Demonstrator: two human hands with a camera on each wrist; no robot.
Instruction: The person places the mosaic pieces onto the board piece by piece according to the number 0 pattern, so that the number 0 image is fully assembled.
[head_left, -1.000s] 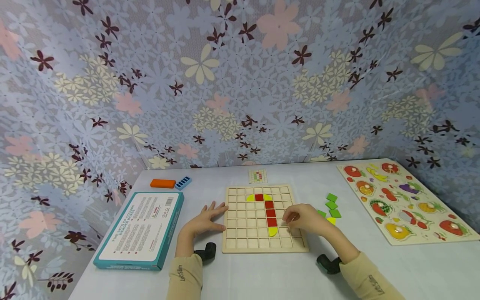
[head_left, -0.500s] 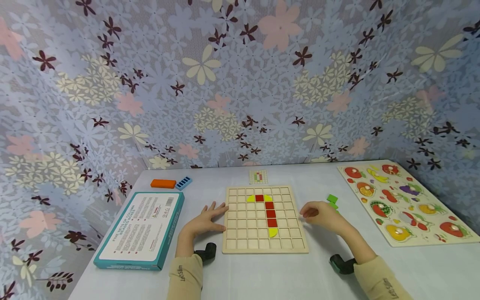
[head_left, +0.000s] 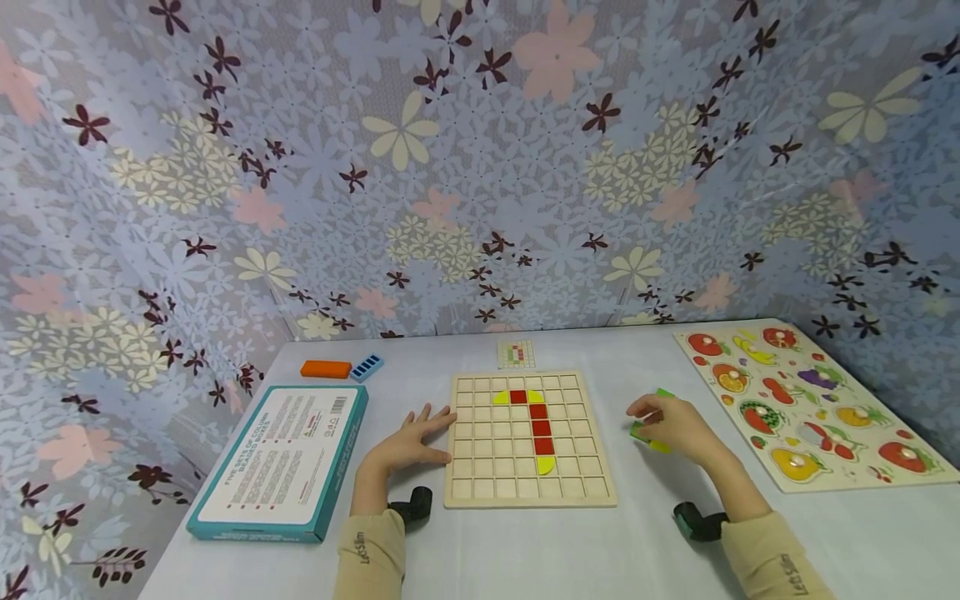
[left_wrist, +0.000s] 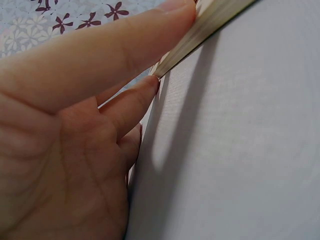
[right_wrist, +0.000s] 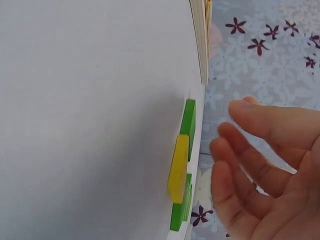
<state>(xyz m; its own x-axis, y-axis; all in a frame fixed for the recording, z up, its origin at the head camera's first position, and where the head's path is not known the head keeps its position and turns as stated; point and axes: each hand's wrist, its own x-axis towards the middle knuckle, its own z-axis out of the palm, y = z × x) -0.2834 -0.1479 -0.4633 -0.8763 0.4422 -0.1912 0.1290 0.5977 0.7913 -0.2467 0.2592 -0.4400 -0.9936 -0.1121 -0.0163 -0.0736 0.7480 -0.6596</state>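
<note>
A wooden grid board (head_left: 495,493) lies mid-table, holding red squares (head_left: 542,427) and yellow rounded pieces (head_left: 546,465) in a hook-shaped line. My left hand (head_left: 403,443) touches the board's left edge with fingers spread; in the left wrist view the thumb and a fingertip meet the board's side. Over the loose pieces to the right of the board hovers my right hand (head_left: 678,429), its fingers loosely bent and nothing between them. Beneath it, the right wrist view shows green pieces (right_wrist: 188,117) and a yellow piece (right_wrist: 178,170), apart from the fingers. The hand partly hides them in the head view.
Behind the board lies a small pattern card (head_left: 516,353). A teal-edged box (head_left: 281,458) stands to the left, with an orange block (head_left: 326,369) and a blue slotted piece (head_left: 367,367) behind it. At right lies a fruit puzzle board (head_left: 813,408).
My right hand has moved right, from over the board's right side to above the green and yellow pieces. My left hand has stayed at the board's edge.
</note>
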